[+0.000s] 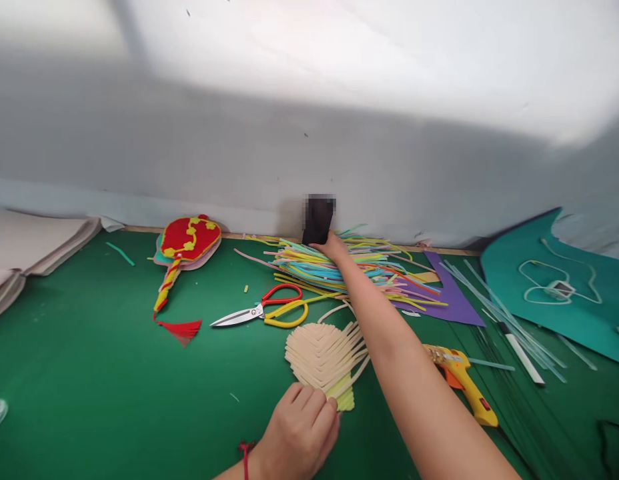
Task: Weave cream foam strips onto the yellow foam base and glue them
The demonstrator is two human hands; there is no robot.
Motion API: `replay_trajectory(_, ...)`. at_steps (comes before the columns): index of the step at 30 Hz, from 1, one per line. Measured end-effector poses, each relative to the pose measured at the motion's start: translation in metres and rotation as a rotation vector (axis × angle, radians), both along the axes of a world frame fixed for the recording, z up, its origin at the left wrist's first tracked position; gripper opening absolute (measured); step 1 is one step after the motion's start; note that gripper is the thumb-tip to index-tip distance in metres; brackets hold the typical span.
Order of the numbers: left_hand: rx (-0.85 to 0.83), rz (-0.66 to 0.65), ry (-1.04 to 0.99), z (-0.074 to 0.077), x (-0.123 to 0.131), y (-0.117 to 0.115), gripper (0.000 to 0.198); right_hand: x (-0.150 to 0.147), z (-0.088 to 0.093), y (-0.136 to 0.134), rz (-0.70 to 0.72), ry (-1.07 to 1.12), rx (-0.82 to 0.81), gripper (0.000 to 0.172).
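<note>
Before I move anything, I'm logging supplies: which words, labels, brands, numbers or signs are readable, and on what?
No word, brand, number or sign is readable.
Scissors: the round mark near the pivot is too small to read.
Glue gun: any marking is too small to read.
Dark slab: partly pixelated; no lettering shows.

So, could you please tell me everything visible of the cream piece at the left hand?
The cream piece lies over the green table, nearer than the scissors. Soft-looking strips slant into V-shaped rows. Its left edge is rounded; loose strips poke out at the right, partly behind the right forearm. A yellow-green part shows at its lower right. The left hand holds its lower edge.
</note>
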State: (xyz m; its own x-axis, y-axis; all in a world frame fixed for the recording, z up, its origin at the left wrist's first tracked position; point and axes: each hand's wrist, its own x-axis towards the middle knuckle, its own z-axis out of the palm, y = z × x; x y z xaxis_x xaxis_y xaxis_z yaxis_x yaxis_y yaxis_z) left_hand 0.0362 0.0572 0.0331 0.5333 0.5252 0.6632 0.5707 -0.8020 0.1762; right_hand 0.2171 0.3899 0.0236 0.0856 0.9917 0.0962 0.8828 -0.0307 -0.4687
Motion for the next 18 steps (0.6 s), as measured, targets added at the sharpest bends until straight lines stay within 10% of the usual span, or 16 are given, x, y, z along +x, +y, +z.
replay_trajectory(18,-0.047,-0.003,-0.020,0.0004,0.0001,0.0004,0.022,0.0038,-0.0031,0.0032,0.024,0.004,-0.022,0.066)
